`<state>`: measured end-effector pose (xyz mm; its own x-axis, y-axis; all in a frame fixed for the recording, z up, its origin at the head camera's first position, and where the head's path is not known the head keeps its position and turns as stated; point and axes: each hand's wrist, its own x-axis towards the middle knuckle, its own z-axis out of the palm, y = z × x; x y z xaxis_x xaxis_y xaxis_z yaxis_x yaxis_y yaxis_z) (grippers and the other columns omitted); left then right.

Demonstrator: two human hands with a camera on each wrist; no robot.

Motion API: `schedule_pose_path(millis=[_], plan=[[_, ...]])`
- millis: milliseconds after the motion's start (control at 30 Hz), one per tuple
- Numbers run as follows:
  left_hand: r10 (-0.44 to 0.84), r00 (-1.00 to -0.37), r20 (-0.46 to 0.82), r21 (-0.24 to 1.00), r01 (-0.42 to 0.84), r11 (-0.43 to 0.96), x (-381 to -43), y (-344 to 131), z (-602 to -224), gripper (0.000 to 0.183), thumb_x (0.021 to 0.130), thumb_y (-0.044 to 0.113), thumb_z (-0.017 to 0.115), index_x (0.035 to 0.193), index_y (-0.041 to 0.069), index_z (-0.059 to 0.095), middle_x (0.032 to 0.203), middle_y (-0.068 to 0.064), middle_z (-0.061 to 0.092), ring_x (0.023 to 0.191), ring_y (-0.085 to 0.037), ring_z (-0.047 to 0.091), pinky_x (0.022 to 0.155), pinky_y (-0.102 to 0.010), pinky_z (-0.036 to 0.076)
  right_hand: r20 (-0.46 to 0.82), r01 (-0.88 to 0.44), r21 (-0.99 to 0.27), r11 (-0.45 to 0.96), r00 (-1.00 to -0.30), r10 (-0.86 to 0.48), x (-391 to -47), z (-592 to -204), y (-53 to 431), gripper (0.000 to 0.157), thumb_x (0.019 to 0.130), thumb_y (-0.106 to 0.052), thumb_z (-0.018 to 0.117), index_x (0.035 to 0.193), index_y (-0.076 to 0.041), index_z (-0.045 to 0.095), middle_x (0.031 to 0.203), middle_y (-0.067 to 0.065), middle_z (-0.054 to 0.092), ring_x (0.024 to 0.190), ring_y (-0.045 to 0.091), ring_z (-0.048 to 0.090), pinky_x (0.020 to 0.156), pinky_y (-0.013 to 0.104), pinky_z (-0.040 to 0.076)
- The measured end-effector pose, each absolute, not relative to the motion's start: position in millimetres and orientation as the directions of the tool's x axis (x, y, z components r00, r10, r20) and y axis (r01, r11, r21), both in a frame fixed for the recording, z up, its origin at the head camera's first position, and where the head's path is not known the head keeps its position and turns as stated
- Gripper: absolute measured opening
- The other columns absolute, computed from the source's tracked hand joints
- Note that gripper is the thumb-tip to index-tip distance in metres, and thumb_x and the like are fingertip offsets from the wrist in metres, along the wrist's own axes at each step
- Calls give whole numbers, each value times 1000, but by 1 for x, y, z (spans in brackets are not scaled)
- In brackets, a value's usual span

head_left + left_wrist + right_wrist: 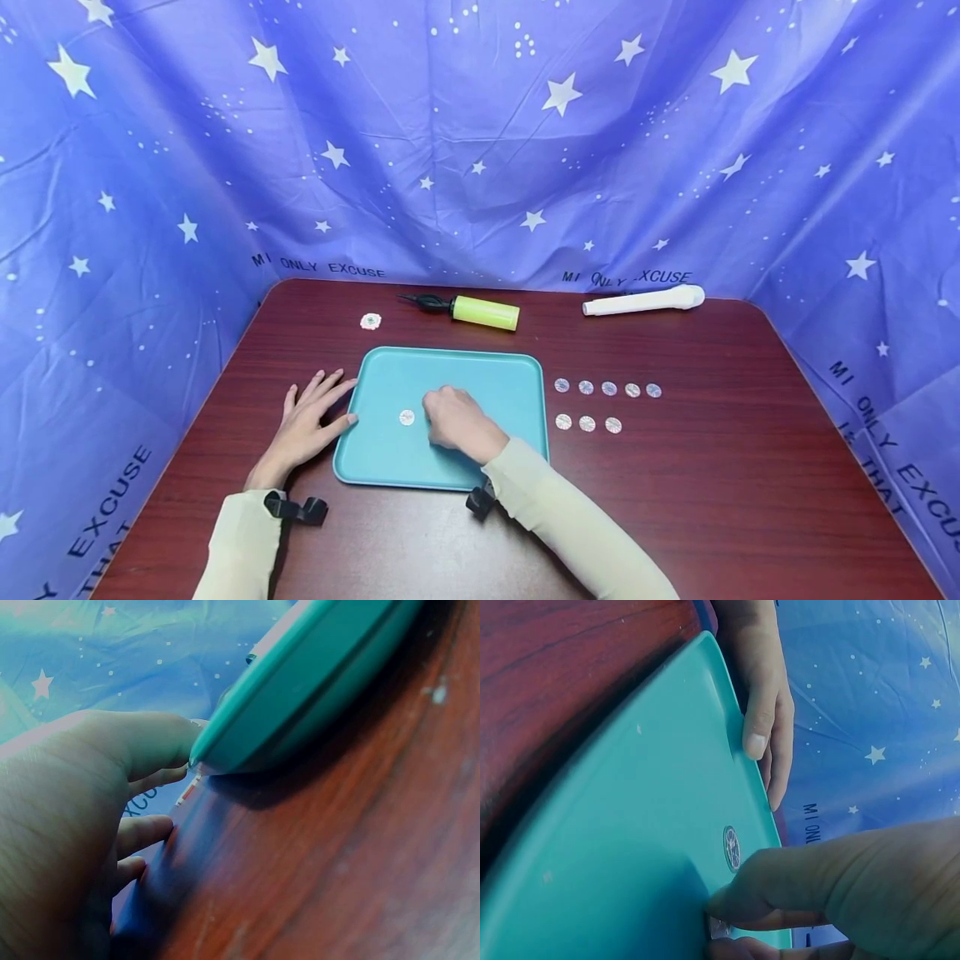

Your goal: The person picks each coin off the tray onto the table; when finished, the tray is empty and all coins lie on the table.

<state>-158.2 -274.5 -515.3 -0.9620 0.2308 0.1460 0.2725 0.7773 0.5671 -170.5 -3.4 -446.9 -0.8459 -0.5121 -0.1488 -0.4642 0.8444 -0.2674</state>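
Note:
On the teal tray my right hand reaches down near the middle, its fingers bent. The right wrist view shows its thumb and fingertip pinching a small round disc close over the tray floor, mostly covered by the fingers. Just left of this hand, another small round disc with a silvery pattern lies flat on the tray. My left hand rests with spread fingers at the tray's left side, thumb and forefinger at the rim and the other fingers out over the table.
Right of the tray, similar discs lie in two rows: several in the back row, three in the front. Behind it lie a scalloped white piece, a yellow-green hand pump and a white rod with a rounded end.

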Motion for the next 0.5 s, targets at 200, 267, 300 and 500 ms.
schedule_pose_path(millis=[200, 267, 300, 500], plan=[[230, -963, 143, 567, 270, 778, -158, -275, -515, 61, 91, 37, 69, 146, 19, 52, 158, -21, 40, 151, -49, 21, 114, -75, 1, -172, -438, -297, 848, -849, -499, -173, -447, -4, 44, 76, -2, 73, 60, -17, 34, 60, -5, 20, 59, 12, 24, 52, 24, 22], [230, -963, 142, 568, 269, 778, -158, -275, -515, 61, 91, 38, 69, 147, 19, 52, 159, -21, 39, 151, -49, 21, 114, -75, 1, -177, -435, -305, 847, -848, -499, -174, -448, -4, 45, 75, -2, 73, 60, -17, 34, 60, -5, 19, 60, 12, 23, 53, 24, 20], [230, -963, 141, 568, 269, 778, -158, -275, -516, 61, 91, 38, 69, 147, 19, 52, 159, -21, 39, 151, -49, 21, 114, -75, 1, -178, -433, -307, 847, -848, -498, -175, -448, -3, 45, 75, -3, 74, 60, -18, 34, 60, -5, 20, 60, 12, 24, 53, 24, 21], [230, -962, 148, 570, 274, 775, -158, -276, -517, 61, 91, 37, 69, 146, 18, 52, 158, -21, 40, 151, -49, 22, 114, -75, 1, -180, -432, -308, 848, -848, -498, -177, -450, -2, 42, 73, -6, 77, 63, -17, 38, 62, -4, 26, 61, 12, 28, 53, 24, 24]])
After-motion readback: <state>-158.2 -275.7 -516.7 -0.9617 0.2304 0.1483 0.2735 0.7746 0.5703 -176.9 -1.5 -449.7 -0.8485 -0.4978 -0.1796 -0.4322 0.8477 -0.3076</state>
